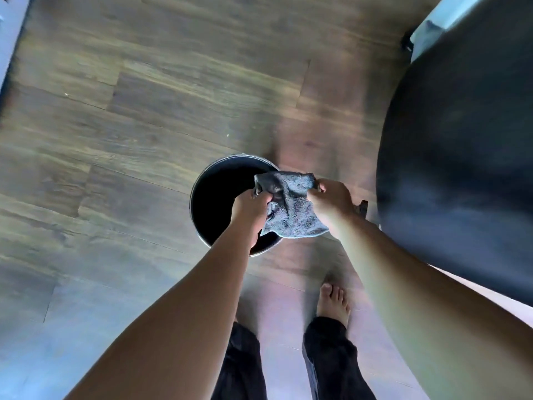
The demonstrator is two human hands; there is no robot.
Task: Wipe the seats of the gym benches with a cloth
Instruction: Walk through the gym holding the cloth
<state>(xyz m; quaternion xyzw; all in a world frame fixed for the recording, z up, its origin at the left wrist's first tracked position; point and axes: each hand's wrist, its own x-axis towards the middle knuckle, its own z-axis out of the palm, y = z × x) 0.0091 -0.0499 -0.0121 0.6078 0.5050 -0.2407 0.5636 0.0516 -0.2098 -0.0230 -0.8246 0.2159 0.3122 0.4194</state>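
Observation:
A grey terry cloth (pixel 291 206) hangs spread between both hands, over the right side of a round dark bucket. My left hand (pixel 249 213) grips the cloth's left edge above the bucket's opening. My right hand (pixel 331 202) pinches the cloth's upper right corner, just past the bucket's rim. A large black padded bench seat (pixel 458 157) fills the right side of the view, close to my right forearm.
The bucket (pixel 213 194) stands on a wood-plank floor (pixel 115 134), its inside too dark to see into. My bare right foot (pixel 334 301) and dark trouser legs are below the bucket. A pale frame part (pixel 444 21) shows behind the bench top.

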